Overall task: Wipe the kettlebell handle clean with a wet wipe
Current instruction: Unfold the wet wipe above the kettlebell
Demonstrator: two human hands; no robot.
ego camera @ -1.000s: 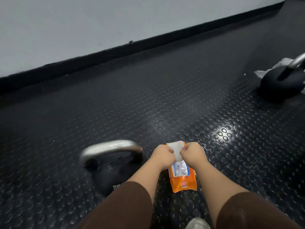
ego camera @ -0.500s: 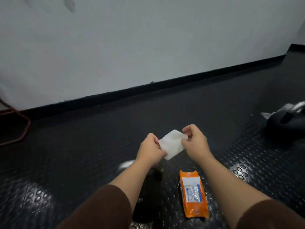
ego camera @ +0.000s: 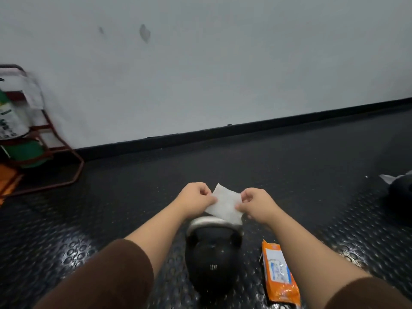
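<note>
**Step in hand:** readying the wipe. The thin white rectangular wet wipe (ego camera: 225, 205) is out of its pack and held in the air between both hands. No wiping has begun, by my reading.

**Left hand** (ego camera: 196, 198): fingers (ego camera: 207, 197) curled in, pinching the wipe's left edge against the thumb.

**Right hand** (ego camera: 256, 204): fingers (ego camera: 244, 195) likewise curled, pinching the right edge. Neither hand touches anything else. The wipe is stretched roughly flat between them and tilted, with its lower right corner hanging free.

**Task's thing:** the round black kettlebell (ego camera: 211, 262) stands upright on the black studded rubber floor (ego camera: 312, 186), between the two forearms. It is well out from the floor's far edge, where a black skirting meets the white wall. Its pale grey metal handle (ego camera: 200, 222) lies right under the wipe in this view. The wipe's lower edge overlaps it, but I cannot tell whether they touch; they look apart.

**Also present:** a flat orange wipe pack (ego camera: 279, 277) lies on the floor near the kettlebell's right side, label up.

**Next move, as judged:**
- Lower the wipe onto the handle and wrap it round the bar with one hand.
- Free the other hand to steady the bell.
- Rub along the whole arch, including both ends where it joins the body.

The wipe is limp and will likely bunch unless spread over the palm first.
</note>
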